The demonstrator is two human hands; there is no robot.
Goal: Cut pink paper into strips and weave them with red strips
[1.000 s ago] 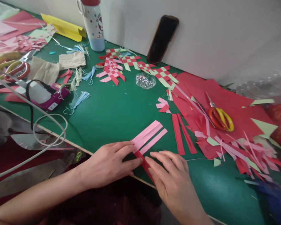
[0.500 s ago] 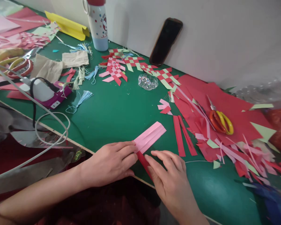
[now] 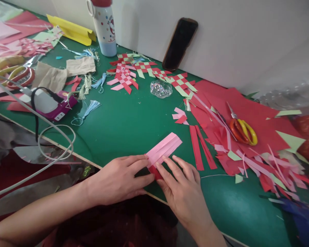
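Observation:
Pleated-looking pink paper strips (image 3: 164,147) lie side by side near the table's front edge, slanting up to the right. My left hand (image 3: 126,176) pins their near left end, with its fingers pressed together. A red paper strip (image 3: 154,172) crosses under or through that end; which one I cannot tell. My right hand (image 3: 181,183) is closed over the red strip, its thumb tucked by it and its fingertips touching the lower edge of the pink strips. Two more red strips (image 3: 196,147) and a small pink-and-red woven piece (image 3: 179,116) lie just beyond my right hand.
Orange-and-yellow scissors (image 3: 243,131) rest on red paper sheets (image 3: 262,120) at right, among scraps. A clear dish of beads (image 3: 161,89), woven paper fish (image 3: 125,79), a bottle (image 3: 104,31) and a leaning phone (image 3: 180,43) stand behind. A white cable (image 3: 54,156) hangs over the left edge.
My right hand has slid up along the red strip to the pink strips' edge, covering more of the red one. My left hand stays at the pink end. The view has shifted slightly.

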